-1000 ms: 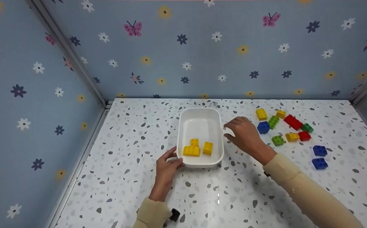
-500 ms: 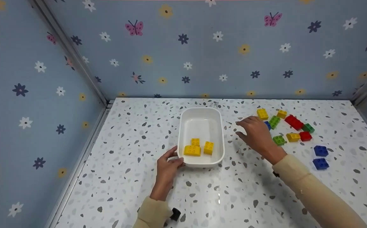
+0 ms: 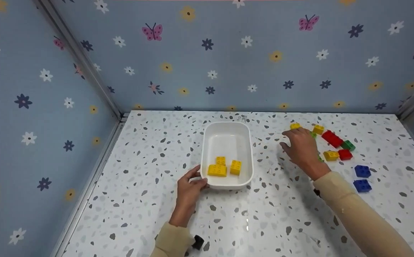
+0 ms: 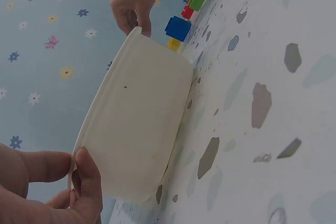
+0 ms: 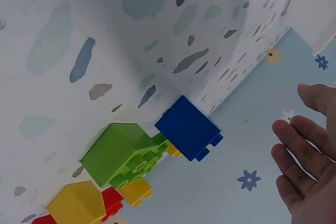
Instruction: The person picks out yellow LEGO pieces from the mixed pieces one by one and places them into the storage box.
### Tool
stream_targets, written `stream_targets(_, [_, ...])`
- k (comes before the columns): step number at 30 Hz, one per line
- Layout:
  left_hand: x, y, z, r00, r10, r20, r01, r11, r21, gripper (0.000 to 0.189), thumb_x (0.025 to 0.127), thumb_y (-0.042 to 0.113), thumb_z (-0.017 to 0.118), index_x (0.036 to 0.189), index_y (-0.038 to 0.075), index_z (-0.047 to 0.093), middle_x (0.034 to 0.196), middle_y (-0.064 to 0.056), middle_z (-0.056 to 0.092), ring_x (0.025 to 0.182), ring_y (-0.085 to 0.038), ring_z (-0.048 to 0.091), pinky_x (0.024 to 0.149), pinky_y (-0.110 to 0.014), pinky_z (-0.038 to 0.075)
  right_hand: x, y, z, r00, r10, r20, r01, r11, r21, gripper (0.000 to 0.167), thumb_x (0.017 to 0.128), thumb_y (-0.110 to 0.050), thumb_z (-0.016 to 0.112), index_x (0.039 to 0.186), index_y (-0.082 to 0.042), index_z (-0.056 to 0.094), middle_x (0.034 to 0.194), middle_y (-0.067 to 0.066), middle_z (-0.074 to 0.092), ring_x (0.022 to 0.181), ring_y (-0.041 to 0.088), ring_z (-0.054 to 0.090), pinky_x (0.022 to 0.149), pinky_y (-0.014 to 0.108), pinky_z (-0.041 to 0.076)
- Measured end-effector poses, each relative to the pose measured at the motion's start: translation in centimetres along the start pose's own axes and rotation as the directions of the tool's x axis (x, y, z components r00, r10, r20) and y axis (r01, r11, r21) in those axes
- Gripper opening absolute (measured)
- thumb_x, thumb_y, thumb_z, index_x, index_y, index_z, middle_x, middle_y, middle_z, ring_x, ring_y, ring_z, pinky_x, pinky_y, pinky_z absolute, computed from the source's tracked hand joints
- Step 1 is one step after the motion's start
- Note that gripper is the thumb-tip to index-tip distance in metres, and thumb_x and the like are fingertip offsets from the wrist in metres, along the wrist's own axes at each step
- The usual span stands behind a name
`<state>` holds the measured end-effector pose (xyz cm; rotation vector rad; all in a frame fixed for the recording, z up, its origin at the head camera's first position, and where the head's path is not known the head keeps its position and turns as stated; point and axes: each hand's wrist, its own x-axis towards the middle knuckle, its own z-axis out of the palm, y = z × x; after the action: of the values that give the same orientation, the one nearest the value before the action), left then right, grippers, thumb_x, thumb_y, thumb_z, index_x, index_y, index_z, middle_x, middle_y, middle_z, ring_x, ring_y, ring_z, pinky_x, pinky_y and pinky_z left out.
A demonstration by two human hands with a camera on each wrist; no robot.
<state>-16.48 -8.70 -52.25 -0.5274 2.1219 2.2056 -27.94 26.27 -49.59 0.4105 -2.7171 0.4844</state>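
A white plastic tub stands on the table with a few yellow toy bricks in its near end. At the tub's near left corner my left hand pinches the rim, thumb and fingers on either side of it in the left wrist view. My right hand hovers over the left side of the loose bricks, fingers spread and holding nothing. Closest to it are a blue brick and a light green brick; from the head, the hand hides the blue one.
Right of the hand lie a red brick, a dark green brick, a yellow brick and a smaller red brick. Two blue bricks lie nearer. A flowered wall borders the table's back.
My right hand has moved right from beside the tub to the loose bricks, covering the blue one. My left hand and the tub stay put.
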Motion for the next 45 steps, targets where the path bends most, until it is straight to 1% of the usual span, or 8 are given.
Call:
stream_targets(7, [-0.1, 0.0, 0.0, 1.0, 0.005, 0.006, -0.005, 1.0, -0.023, 0.057, 0.093, -0.01, 0.068, 0.149, -0.003, 0.057, 0.126, -0.021, 0.056, 0.088, -0.017, 0.066, 0.081, -0.027, 0.064, 0.7, 1.1, 0.1, 0.998, 0.05, -0.037, -0.051, 0.999, -0.019, 0.034, 0.089, -0.007, 0.085, 0.118, 0.008, 0.075, 0.117, 0.028, 0.074, 0.109, 0.048, 0.065, 0.106, 0.062, 0.051])
stream_targets(14, [-0.3, 0.1, 0.0, 0.999, 0.023, 0.023, -0.021, 0.997, -0.068, 0.057, 0.093, -0.012, 0.066, 0.149, -0.006, 0.055, 0.126, -0.024, 0.055, 0.088, -0.023, 0.068, 0.079, -0.027, 0.064, 1.2, 1.9, 0.2, 0.994, 0.077, -0.072, -0.082, 0.994, -0.07, 0.039, 0.088, -0.008, 0.086, 0.121, 0.009, 0.073, 0.118, 0.03, 0.073, 0.108, 0.049, 0.064, 0.106, 0.062, 0.051])
stream_targets(16, [-0.3, 0.1, 0.0, 1.0, 0.023, 0.02, -0.022, 0.998, -0.062, 0.057, 0.093, -0.011, 0.067, 0.149, -0.006, 0.055, 0.126, -0.024, 0.056, 0.088, -0.022, 0.068, 0.079, -0.027, 0.064, 1.3, 2.1, 0.2, 0.993, 0.09, -0.074, -0.096, 0.992, -0.077, 0.039, 0.088, -0.008, 0.086, 0.121, 0.01, 0.073, 0.117, 0.031, 0.073, 0.107, 0.05, 0.064, 0.106, 0.062, 0.05])
stream_targets(21, [-0.4, 0.2, 0.0, 1.0, 0.011, 0.012, -0.01, 0.999, -0.049, 0.056, 0.094, -0.009, 0.068, 0.149, -0.003, 0.057, 0.127, -0.022, 0.056, 0.091, -0.022, 0.068, 0.079, -0.027, 0.064, 1.7, 2.7, 0.1, 0.99, 0.134, -0.047, -0.138, 0.985, -0.102, 0.04, 0.089, -0.008, 0.084, 0.122, 0.012, 0.072, 0.116, 0.033, 0.072, 0.106, 0.052, 0.064, 0.108, 0.064, 0.048])
stream_targets(27, [-0.5, 0.3, 0.0, 1.0, 0.013, 0.012, -0.013, 0.999, -0.044, 0.057, 0.094, -0.009, 0.069, 0.149, -0.003, 0.056, 0.128, -0.023, 0.056, 0.092, -0.021, 0.068, 0.08, -0.028, 0.064, 2.2, 3.3, 0.1, 0.981, 0.195, 0.002, -0.193, 0.972, -0.134, 0.041, 0.091, -0.008, 0.081, 0.124, 0.013, 0.069, 0.116, 0.035, 0.07, 0.104, 0.053, 0.062, 0.108, 0.066, 0.048])
stream_targets(36, [-0.2, 0.1, -0.1, 1.0, 0.006, 0.004, -0.006, 0.999, -0.044, 0.056, 0.093, -0.01, 0.069, 0.148, -0.004, 0.058, 0.124, -0.022, 0.056, 0.087, -0.017, 0.066, 0.08, -0.03, 0.064, 2.9, 3.8, 0.3, 0.967, 0.25, 0.057, -0.238, 0.956, -0.17, 0.042, 0.095, -0.011, 0.078, 0.126, 0.014, 0.067, 0.115, 0.036, 0.07, 0.103, 0.053, 0.061, 0.108, 0.066, 0.049])
stream_targets(41, [-0.1, 0.0, -0.1, 1.0, 0.008, 0.01, -0.008, 0.998, -0.059, 0.056, 0.093, -0.011, 0.068, 0.147, -0.004, 0.058, 0.125, -0.022, 0.057, 0.086, -0.018, 0.067, 0.08, -0.03, 0.065, 3.2, 4.2, 0.5, 0.965, 0.253, 0.075, -0.235, 0.953, -0.19, 0.04, 0.095, -0.012, 0.077, 0.123, 0.016, 0.067, 0.112, 0.037, 0.069, 0.101, 0.053, 0.061, 0.105, 0.066, 0.05])
stream_targets(45, [-0.2, 0.0, 0.0, 1.0, 0.011, 0.011, -0.01, 0.998, -0.062, 0.057, 0.092, -0.011, 0.069, 0.148, -0.005, 0.057, 0.126, -0.022, 0.056, 0.085, -0.017, 0.067, 0.079, -0.03, 0.065, 3.5, 4.4, 0.5, 0.955, 0.275, 0.108, -0.249, 0.947, -0.205, 0.041, 0.096, -0.013, 0.076, 0.122, 0.017, 0.067, 0.11, 0.038, 0.069, 0.101, 0.053, 0.06, 0.104, 0.066, 0.05])
